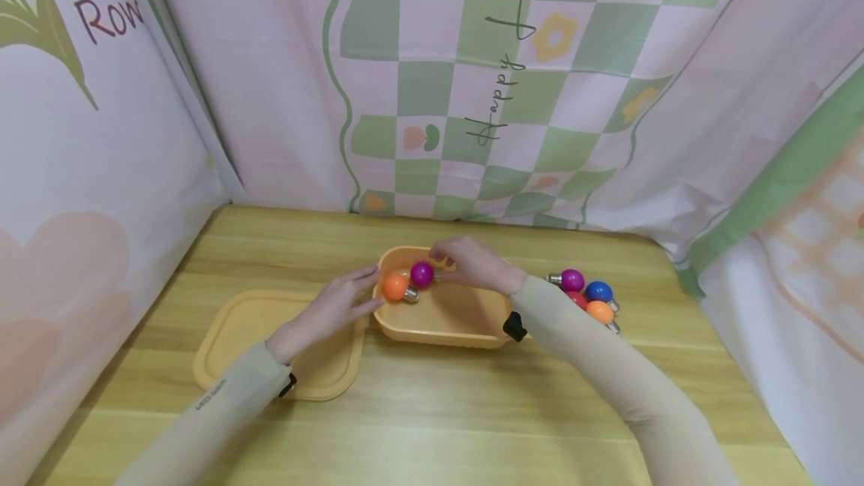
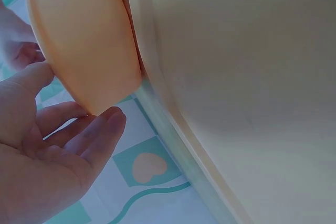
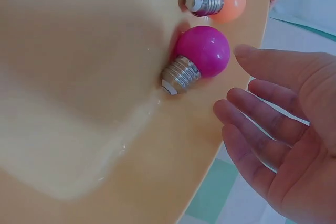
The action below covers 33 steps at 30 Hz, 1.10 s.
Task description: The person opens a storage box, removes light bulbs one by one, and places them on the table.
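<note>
An orange plastic box [image 1: 442, 336] stands on the table. Inside its left end lie an orange light bulb [image 1: 394, 287] and a purple light bulb [image 1: 421, 274], both with silver screw bases. My left hand [image 1: 327, 313] touches the box's left end, thumb and fingers spread along the rim. In the right wrist view, my right hand [image 3: 286, 124] is over the rim beside the purple bulb [image 3: 205, 51], its fingers loosely bent with nothing between them. The thumb tip comes close to the bulb's round side.
A matching lid [image 1: 226, 328] lies flat to the left, under my left forearm. Right of the box, beyond my right sleeve, are a purple bulb [image 1: 572, 280], a blue bulb [image 1: 598, 291], a red bulb [image 1: 576, 299] and another orange bulb [image 1: 599, 312]. Printed curtains [image 1: 432, 88] surround the table.
</note>
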Tool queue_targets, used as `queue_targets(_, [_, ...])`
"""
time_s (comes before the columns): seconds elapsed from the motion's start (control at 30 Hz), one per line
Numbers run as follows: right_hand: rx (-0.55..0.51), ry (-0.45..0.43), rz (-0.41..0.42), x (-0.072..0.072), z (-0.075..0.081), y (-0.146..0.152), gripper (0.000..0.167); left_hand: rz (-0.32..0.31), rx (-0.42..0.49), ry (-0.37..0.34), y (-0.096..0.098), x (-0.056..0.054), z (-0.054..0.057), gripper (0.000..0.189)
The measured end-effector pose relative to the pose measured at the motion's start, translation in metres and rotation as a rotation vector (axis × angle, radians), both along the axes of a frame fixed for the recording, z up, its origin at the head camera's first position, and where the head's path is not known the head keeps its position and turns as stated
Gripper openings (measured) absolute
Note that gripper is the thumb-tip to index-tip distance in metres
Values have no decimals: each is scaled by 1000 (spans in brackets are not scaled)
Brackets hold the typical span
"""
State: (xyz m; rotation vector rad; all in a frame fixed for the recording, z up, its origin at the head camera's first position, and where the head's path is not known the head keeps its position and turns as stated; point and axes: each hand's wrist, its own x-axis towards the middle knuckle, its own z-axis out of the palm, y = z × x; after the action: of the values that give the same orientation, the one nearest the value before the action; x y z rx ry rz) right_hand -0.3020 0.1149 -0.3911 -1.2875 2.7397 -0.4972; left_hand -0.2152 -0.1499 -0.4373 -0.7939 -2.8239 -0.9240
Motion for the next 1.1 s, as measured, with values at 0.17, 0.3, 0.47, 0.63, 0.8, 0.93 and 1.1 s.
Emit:
queue_targets(0.17, [29, 7, 17, -3, -1, -6, 33, 2, -2, -5, 1, 0, 0, 55])
queue_targets(0.3, [44, 32, 31, -4, -5, -10, 31, 0, -3, -9, 1, -1, -1, 55])
queue_targets(0.47, [70, 62, 44, -6, -9, -15, 28, -1, -9, 5, 1, -1, 0, 54])
queue_targets(0.63, [121, 55, 34, -7, -11, -19, 30, 6, -15, 9, 0, -1, 0, 54])
queue_targets(0.8, [166, 78, 17, -7, -13, -20, 32, 8, -11, 11, 0, -1, 1, 54])
queue_targets(0.93, [194, 70, 2, -6, -15, -21, 31, 4, -10, 17, 0, -1, 1, 55])
queue_targets(1.1, [205, 42, 15, -6, -18, -22, 24, 0, -9, 2, -1, -2, -1, 56])
